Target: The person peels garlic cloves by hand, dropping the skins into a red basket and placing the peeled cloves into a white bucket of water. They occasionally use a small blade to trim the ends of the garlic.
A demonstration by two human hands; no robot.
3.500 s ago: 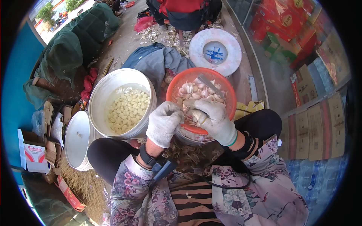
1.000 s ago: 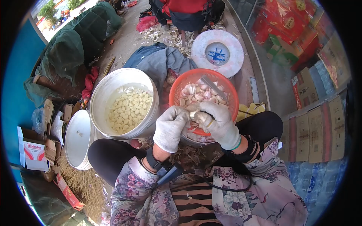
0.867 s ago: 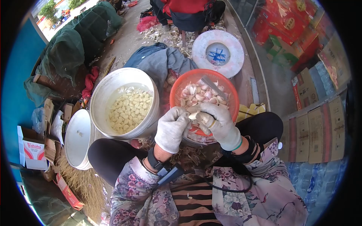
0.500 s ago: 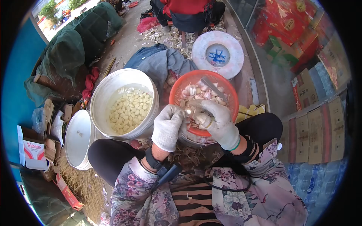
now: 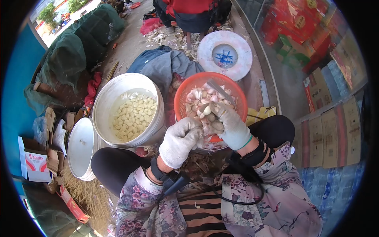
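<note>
My right hand (image 5: 232, 127), in a dirty white work glove, pinches a pale garlic clove (image 5: 207, 111) at its fingertips, above the orange basket (image 5: 179, 94). Unpeeled garlic cloves (image 5: 215, 96) with pinkish skins fill that basket, and a flat grey blade-like strip (image 5: 219, 89) lies on them. My left hand (image 5: 178, 143), gloved too, is closed just left of the basket's near rim; what its fingers hold, if anything, is hidden. To the left, a white bucket (image 5: 100, 118) contains peeled garlic cloves (image 5: 134, 114) in water.
A smaller white bucket (image 5: 81, 152) is at the left. Beyond the basket are a round white lid-like disc (image 5: 242, 51) and a grey-blue cloth (image 5: 158, 65). A person in red (image 5: 193, 10) sits ahead among garlic skins. Cartons (image 5: 333, 136) stack behind glass at right.
My hands have moved apart; the left has dropped lower, while the right has the clove over the basket. The view has shifted slightly.
</note>
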